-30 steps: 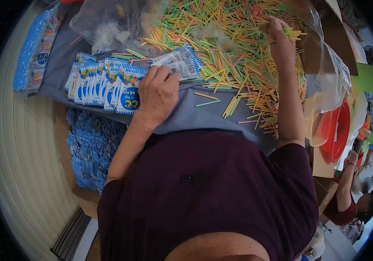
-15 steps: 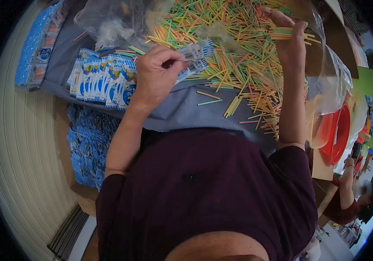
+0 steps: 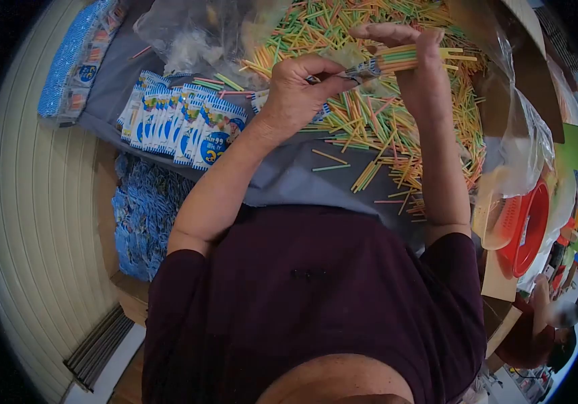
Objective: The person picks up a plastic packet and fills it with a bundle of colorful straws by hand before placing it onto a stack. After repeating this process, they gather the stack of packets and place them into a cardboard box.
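Note:
My left hand [image 3: 292,97] pinches a small printed packet [image 3: 364,70] between thumb and fingers. In my right hand [image 3: 427,91] is a bundle of thin straw-like sticks [image 3: 400,59], yellow, green and orange, gripped between thumb and fingers. The bundle's left end meets the packet's edge, and its other end sticks out past the thumb. Beneath both hands spreads a large pile of loose coloured sticks [image 3: 369,131]. Left of my left hand, blue-and-white packets [image 3: 211,138] lie overlapped in a row on the grey cloth [image 3: 279,175]. Another packet lies partly hidden under that hand.
Crumpled clear plastic [image 3: 188,40] lies at the back left. A long blue-and-clear pack [image 3: 77,67] rests at the left edge. Below the table, a carton holds many blue packets [image 3: 147,229]. To the right are a red basin [image 3: 531,225] and another person [image 3: 528,337].
My left hand has moved right with the packet, and my right hand has come left with the bundle, so packet and sticks now meet. The whole view has shifted slightly.

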Tool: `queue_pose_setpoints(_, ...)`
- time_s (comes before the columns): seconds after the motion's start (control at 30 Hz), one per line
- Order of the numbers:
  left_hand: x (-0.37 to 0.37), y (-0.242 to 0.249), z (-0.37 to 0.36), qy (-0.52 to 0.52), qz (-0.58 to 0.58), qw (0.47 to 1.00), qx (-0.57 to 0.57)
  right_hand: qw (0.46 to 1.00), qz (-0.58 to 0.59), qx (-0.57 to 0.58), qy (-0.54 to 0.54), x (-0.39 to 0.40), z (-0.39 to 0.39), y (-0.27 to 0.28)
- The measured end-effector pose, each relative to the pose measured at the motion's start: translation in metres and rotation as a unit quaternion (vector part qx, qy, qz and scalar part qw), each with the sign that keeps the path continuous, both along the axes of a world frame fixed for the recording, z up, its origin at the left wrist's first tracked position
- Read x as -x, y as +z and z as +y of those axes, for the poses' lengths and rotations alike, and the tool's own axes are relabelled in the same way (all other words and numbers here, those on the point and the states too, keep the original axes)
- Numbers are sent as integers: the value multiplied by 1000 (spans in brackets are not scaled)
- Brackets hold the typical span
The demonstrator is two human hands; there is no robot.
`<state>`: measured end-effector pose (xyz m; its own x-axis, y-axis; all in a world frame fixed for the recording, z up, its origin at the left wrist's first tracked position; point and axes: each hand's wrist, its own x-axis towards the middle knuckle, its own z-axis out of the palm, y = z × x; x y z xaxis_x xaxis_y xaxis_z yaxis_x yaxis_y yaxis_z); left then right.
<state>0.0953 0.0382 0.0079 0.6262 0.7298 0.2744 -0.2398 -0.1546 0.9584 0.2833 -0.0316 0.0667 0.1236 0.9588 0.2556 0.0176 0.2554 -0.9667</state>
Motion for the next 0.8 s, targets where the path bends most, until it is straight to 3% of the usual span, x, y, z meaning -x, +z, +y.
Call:
queue_pose_setpoints(0.03,-1,-1,1,0,1,1000,-1,1000,1,-1,0,-1,-2,3)
queue_pose_setpoints(0.1,-2,-2,0,5,12,1000,20,993,115,-8,7,-5,-6,14)
queue_pose_setpoints(0.23,-3,-5,3,0,5,1000,26,993,98,-52,38,-15,-4,7)
queue_pose_setpoints(0.4,-1,3,1,4,1,1000,-3,999,30,-15,20,0,0,3)
queue_pose_setpoints(0.53,2,1,2,14,-1,1000,-19,998,52,9,20,0,5,0)
queue_pose_setpoints(0.63,3,0,4,25,2,998,-59,999,-39,16,0,10,1,5)
queue_pose_setpoints(0.7,4,0,3,35,15,999,-15,981,-175,5,-85,14,-2,5)
queue_pose_setpoints(0.73,4,1,3,36,12,999,-16,981,-178,3,-84,14,-2,5)
queue_pose_setpoints(0.8,6,2,3,41,16,999,-11,943,-283,-157,-74,16,0,6)
